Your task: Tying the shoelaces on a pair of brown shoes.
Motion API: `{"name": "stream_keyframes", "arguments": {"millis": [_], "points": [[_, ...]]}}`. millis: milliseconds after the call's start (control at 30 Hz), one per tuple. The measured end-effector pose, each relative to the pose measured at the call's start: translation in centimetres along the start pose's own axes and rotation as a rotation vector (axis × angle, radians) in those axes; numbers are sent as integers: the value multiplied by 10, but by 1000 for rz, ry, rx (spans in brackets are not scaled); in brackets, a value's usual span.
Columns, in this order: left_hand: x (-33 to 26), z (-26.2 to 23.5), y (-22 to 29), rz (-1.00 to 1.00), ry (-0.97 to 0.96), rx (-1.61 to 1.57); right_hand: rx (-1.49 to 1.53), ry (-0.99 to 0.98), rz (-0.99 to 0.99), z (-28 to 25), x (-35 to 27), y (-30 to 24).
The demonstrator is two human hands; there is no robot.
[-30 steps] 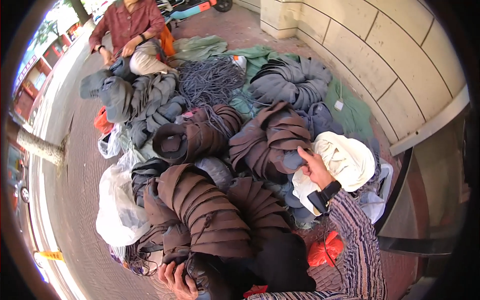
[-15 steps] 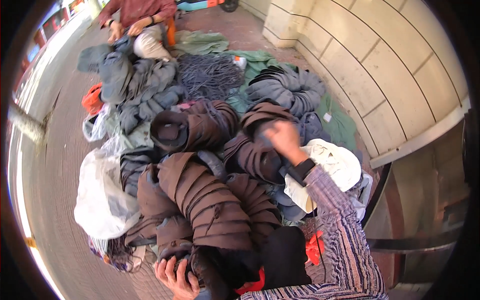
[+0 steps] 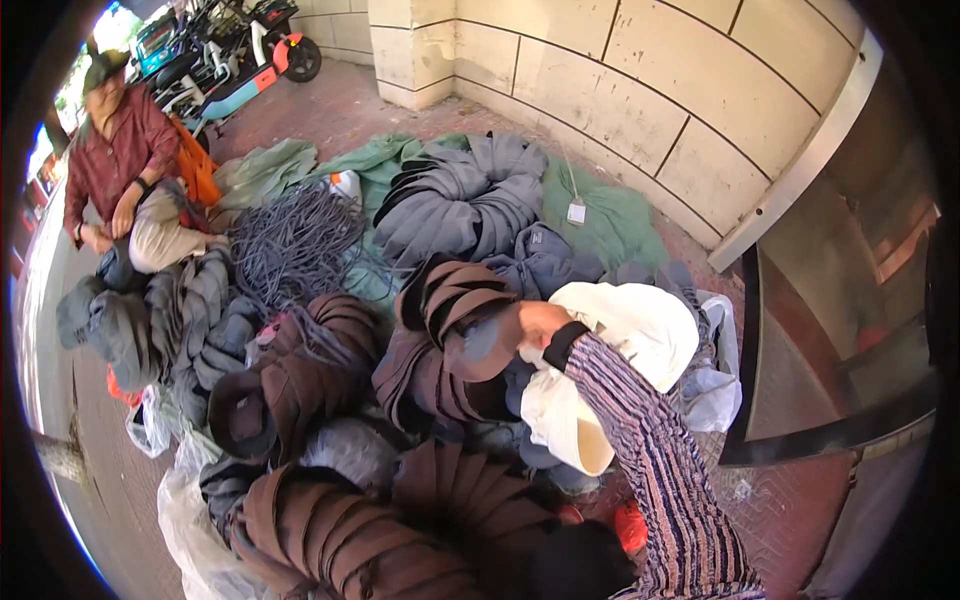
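Pale wall (image 3: 600, 110) behind; right hand (image 3: 545, 324) stretched forward, touching brown stack (image 3: 462, 292); grip blurred, cannot tell if closed.

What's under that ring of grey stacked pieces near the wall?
Green cloth shows around the ring of grey stacked pieces; what lies directly beneath is covered.

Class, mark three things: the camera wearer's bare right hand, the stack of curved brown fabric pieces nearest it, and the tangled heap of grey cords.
Right hand (image 3: 543, 323): head view, back of the hand.
Stack of curved brown fabric pieces (image 3: 456, 303): head view, upper pieces.
Tangled heap of grey cords (image 3: 292, 243): head view, its middle.
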State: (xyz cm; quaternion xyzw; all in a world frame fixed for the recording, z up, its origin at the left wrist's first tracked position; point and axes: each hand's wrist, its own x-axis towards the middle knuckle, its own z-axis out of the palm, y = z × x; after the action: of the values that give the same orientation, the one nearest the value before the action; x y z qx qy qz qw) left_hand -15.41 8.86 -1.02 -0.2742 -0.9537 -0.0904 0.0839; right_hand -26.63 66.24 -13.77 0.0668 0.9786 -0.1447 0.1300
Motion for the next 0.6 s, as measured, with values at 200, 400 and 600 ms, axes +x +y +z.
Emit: {"name": "stream_keyframes", "arguments": {"millis": [200, 400, 600], "points": [[52, 40, 12, 122, 6, 63, 458, 453, 902, 50, 66, 129], [98, 59, 8, 226, 22, 190, 634, 549, 1040, 104, 108, 130], [102, 58, 3, 251, -6, 189, 428, 617, 961, 114, 95, 132]]}}
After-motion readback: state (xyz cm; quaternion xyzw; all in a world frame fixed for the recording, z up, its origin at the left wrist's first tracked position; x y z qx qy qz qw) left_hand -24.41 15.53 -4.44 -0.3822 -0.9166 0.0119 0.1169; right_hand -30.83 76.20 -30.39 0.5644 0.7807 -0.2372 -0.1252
